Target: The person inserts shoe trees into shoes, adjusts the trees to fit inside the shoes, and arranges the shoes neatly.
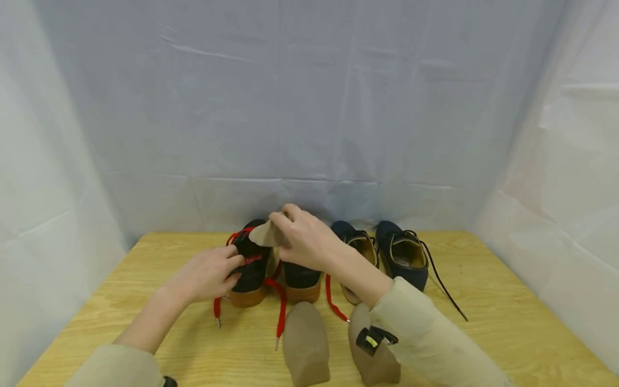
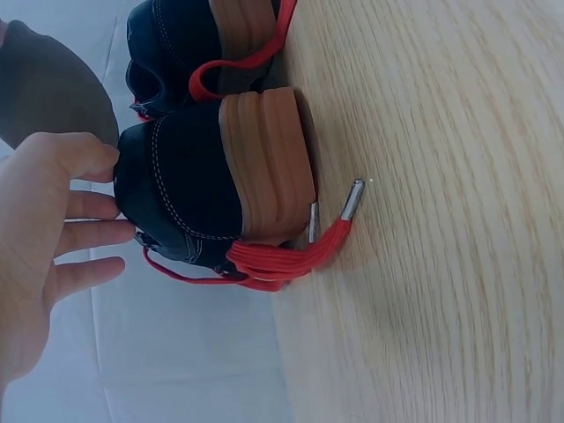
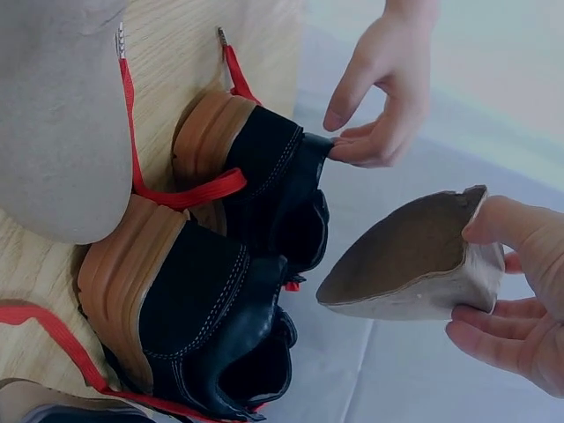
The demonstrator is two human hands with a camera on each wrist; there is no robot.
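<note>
Two hands are at work over the near-left shoe. The right hand (image 3: pixel 515 300) pinches a curved tan insole (image 3: pixel 410 260) between thumb and fingers, holding it clear of the table above the two red-laced shoes. The left hand (image 1: pixel 208 274) rests its fingertips (image 3: pixel 352 150) against the heel collar of the left black shoe (image 1: pixel 249 269); the fingers are nearly straight and are not wrapped round it.

That shoe stands upright on the wooden table (image 1: pixel 508 322), heel toward the person, on a tan rubber sole. Its mate (image 1: pixel 301 279) stands just beside it on the right, partly hidden in the head view by the right hand and forearm. Red laces (image 1: pixel 280 309) trail loose from both shoes across the table toward the person, metal tips lying on the wood.

To the right, a second pair of dark shoes (image 1: pixel 403 255) with tan linings stands side by side, a black lace (image 1: pixel 447 293) running out over the table. The right forearm covers the heel of the nearer one.

Nearest the person, two more tan insoles (image 1: pixel 306 344) lie on the table; the right sleeve (image 1: pixel 430 338) overlaps the right-hand one
</note>
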